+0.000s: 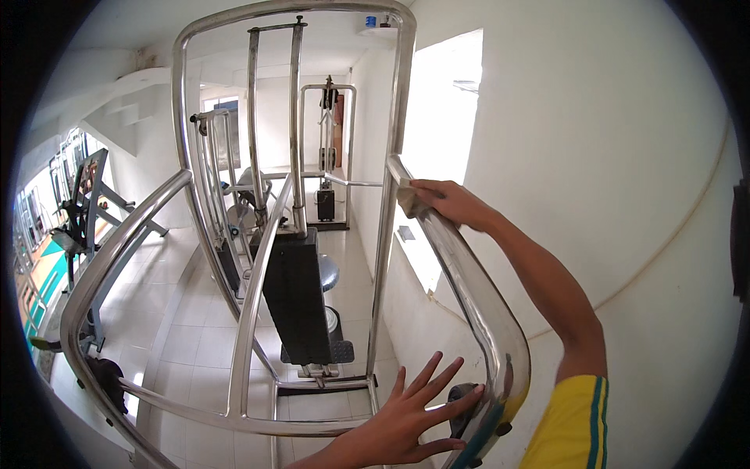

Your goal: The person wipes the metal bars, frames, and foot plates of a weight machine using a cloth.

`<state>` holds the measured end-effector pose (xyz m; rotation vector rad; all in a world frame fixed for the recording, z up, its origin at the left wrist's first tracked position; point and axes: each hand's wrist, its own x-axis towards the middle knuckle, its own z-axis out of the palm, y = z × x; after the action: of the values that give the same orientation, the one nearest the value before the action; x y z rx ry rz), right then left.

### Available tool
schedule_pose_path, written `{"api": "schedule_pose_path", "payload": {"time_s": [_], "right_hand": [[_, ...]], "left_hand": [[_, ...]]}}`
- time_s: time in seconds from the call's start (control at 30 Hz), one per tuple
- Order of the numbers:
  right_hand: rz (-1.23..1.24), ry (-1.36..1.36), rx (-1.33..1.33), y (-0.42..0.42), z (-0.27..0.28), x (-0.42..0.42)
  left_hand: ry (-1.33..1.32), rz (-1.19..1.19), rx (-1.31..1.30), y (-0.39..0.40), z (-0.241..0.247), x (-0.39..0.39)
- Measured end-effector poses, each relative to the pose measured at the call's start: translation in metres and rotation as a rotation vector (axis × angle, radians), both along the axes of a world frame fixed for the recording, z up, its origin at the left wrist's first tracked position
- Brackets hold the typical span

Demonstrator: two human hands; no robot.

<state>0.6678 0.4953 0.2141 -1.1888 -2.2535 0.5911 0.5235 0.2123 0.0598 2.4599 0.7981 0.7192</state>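
My right hand (451, 202) presses a beige cloth (408, 199) onto the upper end of a curved chrome tube (463, 258). The tube belongs to a gym machine's metal frame (404, 76) and shines with reflections. Lower down, my left hand (410, 413) has its fingers spread and holds nothing. Its index fingertip is at the inner side of the tube's bend; whether it touches is hard to tell. Partly behind those fingers is a black fitting (460, 404). A dark weight stack cover (296, 296) stands inside the frame, below two upright guide rods (297, 129).
A white wall (597, 146) with a bright window opening (445, 111) runs close along the right. More exercise machines stand behind, including a cable machine (326, 158) and a grey bench frame (96, 234) at left. Pale tiles (193, 352) cover the floor.
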Motion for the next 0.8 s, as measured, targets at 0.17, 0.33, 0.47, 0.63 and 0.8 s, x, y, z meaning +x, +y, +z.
{"api": "schedule_pose_path", "payload": {"time_s": [0.17, 0.33, 0.47, 0.63, 0.8], "right_hand": [[0.155, 0.244, -0.065, -0.105, -0.018, 0.035], [0.242, 0.601, -0.129, -0.191, -0.051, 0.063], [0.118, 0.951, -0.121, -0.258, -0.100, 0.084], [-0.055, 0.758, 0.331, -0.287, -0.131, 0.080], [-0.147, 0.202, 0.742, -0.330, -0.132, 0.069]], "left_hand": [[0.021, -0.007, 0.007, -0.001, 0.005, -0.002], [0.005, 0.008, 0.012, -0.004, 0.005, -0.004], [0.009, 0.000, 0.005, -0.005, 0.009, 0.002], [0.026, 0.035, 0.050, -0.005, 0.008, 0.001], [0.025, 0.025, 0.071, -0.006, 0.007, 0.003]]}}
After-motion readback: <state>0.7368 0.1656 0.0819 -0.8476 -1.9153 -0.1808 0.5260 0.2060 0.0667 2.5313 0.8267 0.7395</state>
